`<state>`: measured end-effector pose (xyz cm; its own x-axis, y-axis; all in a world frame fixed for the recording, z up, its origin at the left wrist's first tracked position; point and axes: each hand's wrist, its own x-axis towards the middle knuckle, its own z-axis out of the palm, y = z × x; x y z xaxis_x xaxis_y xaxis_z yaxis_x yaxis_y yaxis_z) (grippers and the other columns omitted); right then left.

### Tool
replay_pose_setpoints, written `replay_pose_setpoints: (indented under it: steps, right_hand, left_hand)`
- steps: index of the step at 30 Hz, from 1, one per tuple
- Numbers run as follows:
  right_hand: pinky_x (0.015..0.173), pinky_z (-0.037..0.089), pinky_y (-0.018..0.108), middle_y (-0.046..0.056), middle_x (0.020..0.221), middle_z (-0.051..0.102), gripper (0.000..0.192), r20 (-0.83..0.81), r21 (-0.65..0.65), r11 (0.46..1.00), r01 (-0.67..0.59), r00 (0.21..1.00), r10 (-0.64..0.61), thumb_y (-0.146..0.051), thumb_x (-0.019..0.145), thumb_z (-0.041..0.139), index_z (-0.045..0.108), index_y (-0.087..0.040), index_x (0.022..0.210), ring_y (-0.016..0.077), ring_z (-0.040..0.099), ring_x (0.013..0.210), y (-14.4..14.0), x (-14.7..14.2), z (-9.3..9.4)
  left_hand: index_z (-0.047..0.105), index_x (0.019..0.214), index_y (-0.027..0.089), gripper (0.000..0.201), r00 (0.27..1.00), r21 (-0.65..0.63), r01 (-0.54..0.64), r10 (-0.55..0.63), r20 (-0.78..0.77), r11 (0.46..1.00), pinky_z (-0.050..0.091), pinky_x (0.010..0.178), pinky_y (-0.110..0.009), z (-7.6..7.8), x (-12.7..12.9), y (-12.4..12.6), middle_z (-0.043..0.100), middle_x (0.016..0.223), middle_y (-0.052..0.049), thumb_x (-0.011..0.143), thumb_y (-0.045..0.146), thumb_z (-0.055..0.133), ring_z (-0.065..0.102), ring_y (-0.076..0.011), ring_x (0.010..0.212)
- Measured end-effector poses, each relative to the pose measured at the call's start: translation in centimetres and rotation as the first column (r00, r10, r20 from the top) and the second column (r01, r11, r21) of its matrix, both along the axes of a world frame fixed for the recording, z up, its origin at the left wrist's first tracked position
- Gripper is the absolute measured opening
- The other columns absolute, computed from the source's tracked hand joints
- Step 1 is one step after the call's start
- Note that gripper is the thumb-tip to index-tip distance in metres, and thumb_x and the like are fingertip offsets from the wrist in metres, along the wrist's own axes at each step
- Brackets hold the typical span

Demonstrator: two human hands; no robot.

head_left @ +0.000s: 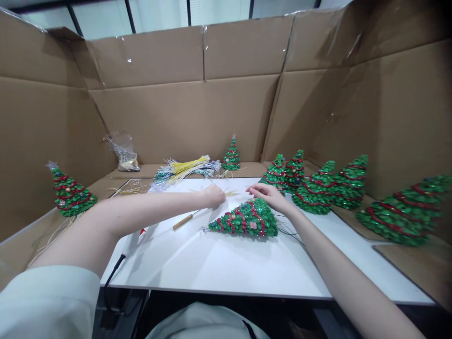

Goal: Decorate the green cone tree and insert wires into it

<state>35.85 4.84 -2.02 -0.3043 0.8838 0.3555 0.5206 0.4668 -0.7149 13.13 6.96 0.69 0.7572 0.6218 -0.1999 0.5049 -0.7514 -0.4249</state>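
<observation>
On the white table a small green Christmas tree [247, 220] lies on its side, its silver tip pointing left and dark wires trailing from its base. Red garland and small ornaments cover it. Just behind the tree, my left hand [214, 196] is closed over thin yellowish wires [231, 193], which poke out beside it; the fingertips are hidden. My right hand [266, 194] hovers behind the tree's base, fingers loosely apart and seemingly holding nothing. A wooden-handled tool [182, 222] lies left of the tree, its thin shaft pointing towards my left hand.
Several decorated trees [314, 190] stand at the right, one tree [72, 194] at the left and another [231, 155] at the back. Bundled wires [189, 167] and a clear plastic bag [124, 153] lie at the back. A black cord [113, 273] hangs over the front edge. Cardboard walls [176, 117] surround the table.
</observation>
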Motion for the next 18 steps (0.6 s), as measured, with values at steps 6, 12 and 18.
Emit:
replay_pose_setpoints:
  steps: [6, 12, 18]
  right_hand:
    - [0.070, 0.047, 0.033, 0.008, 0.087, 0.064, 0.038, 0.018, -0.009, 1.000, 0.002, 1.000, -0.002, -0.048, 0.082, 0.046, 0.065, -0.016, 0.088, 0.0209, 0.058, 0.079, 0.1, 0.1, -0.1]
    - [0.070, 0.047, 0.034, 0.007, 0.085, 0.064, 0.037, -0.005, -0.037, 0.999, -0.016, 1.000, 0.016, -0.048, 0.080, 0.048, 0.066, -0.016, 0.086, 0.0219, 0.059, 0.081, 0.0, -0.1, -0.1]
    - [0.069, 0.047, 0.034, 0.007, 0.083, 0.064, 0.036, -0.038, -0.052, 0.998, -0.025, 0.999, 0.023, -0.048, 0.079, 0.049, 0.065, -0.016, 0.087, 0.0209, 0.060, 0.077, 0.0, -0.1, -0.3]
  left_hand:
    - [0.068, 0.083, 0.011, 0.014, 1.000, -0.006, -0.008, 0.008, 0.003, 1.000, 0.045, 0.063, -0.034, 0.0, 0.4, 0.0, 0.068, 0.086, -0.017, 0.071, 0.013, 0.060, 0.064, -0.0274, 0.082]
    - [0.065, 0.088, 0.012, 0.015, 0.998, -0.020, -0.054, 0.054, -0.021, 0.998, 0.049, 0.069, -0.034, 0.0, 0.8, 0.3, 0.068, 0.086, -0.008, 0.077, 0.021, 0.059, 0.063, -0.0190, 0.079]
    - [0.068, 0.084, 0.011, 0.022, 0.998, -0.043, -0.058, 0.059, 0.017, 0.997, 0.049, 0.064, -0.035, 1.2, 0.7, -0.1, 0.068, 0.085, -0.017, 0.062, 0.014, 0.068, 0.064, -0.0291, 0.079]
